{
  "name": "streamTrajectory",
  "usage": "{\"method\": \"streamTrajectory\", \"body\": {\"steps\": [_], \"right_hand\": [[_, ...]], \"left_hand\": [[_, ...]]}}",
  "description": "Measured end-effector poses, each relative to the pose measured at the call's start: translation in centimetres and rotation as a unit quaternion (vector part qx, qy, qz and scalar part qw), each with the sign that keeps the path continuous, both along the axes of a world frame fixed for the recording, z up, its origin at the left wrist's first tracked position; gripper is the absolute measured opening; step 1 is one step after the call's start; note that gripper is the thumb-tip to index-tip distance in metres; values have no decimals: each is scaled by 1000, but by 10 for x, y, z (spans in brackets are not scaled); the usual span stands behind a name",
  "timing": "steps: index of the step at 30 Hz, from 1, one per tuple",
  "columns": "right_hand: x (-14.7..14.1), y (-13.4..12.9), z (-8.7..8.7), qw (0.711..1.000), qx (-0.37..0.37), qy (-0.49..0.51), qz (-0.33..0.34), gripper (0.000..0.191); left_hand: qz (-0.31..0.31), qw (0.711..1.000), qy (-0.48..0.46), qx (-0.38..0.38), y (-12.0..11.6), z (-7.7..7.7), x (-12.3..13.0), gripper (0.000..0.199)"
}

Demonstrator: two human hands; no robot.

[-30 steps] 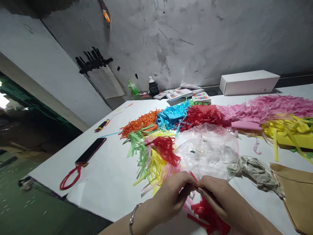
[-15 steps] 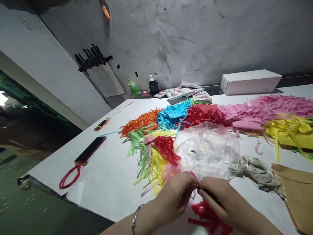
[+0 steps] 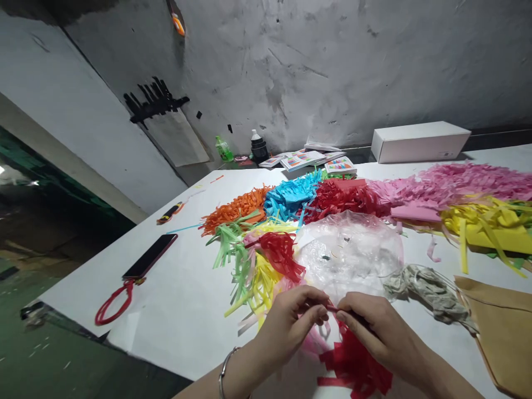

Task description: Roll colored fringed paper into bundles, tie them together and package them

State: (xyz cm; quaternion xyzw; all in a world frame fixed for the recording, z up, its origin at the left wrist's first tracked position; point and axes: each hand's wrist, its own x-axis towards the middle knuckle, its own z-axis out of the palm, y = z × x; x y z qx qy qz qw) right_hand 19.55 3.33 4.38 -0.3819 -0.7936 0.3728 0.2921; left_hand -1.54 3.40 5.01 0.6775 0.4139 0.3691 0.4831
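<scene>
Head view: lower centre, left hand and right hand pinch the twisted end of red fringed paper, presumably to control the twist while strips fall clear below. Mixed tassels, mid-frame on desk, probably kept within reach.

Left hand low over the tabletop, fingers curled, thumb beneath; above that same tabletop, the right hand pinches thumb toward forefinger, fingertips close to the left's!
</scene>
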Motion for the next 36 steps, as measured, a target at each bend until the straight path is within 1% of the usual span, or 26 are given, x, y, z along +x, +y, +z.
{"method": "streamTrajectory", "body": {"steps": [3,5,8,11,14,16,18,20,23,25,28,30,33,36], "right_hand": [[1,0,0,1000,2,11,-6,28],[0,-1,-2,1000,7,11,-5,28],[0,-2,-3,1000,9,-1,-4,28],[0,-2,-1,999,20,-29,1,28],[-2,-2,0,996,62,-60,7,16],[-4,-1,-1,991,109,-71,15,10],[-7,0,-3,984,160,-72,25,14],[-9,0,-5,977,197,-77,24,22],[-8,1,-6,977,196,-88,12,22],[-6,2,-6,978,186,-92,9,21],[-4,1,-7,979,179,-92,12,20],[-6,0,-8,980,177,-92,17,19],[-10,-3,-9,977,194,-87,27,21],[-15,-5,-9,975,211,-63,39,23]], "left_hand": [[8,1000,10,-20,1,3,-1,14],[2,999,37,-3,1,5,-2,14],[2,993,90,76,1,8,-3,12],[-9,977,146,156,0,9,-4,12],[-25,962,184,198,-1,8,-3,12],[-40,957,196,212,-2,6,-1,11],[-48,952,200,226,-2,4,1,10],[-37,948,203,244,-1,1,1,10],[3,941,202,272,1,0,0,14],[16,944,192,267,2,0,-1,15],[-4,967,164,193,0,0,-1,9],[-18,976,152,154,-3,-3,0,6],[-9,974,150,168,-7,-6,0,15],[15,976,135,172,-11,-4,-2,17]]}}
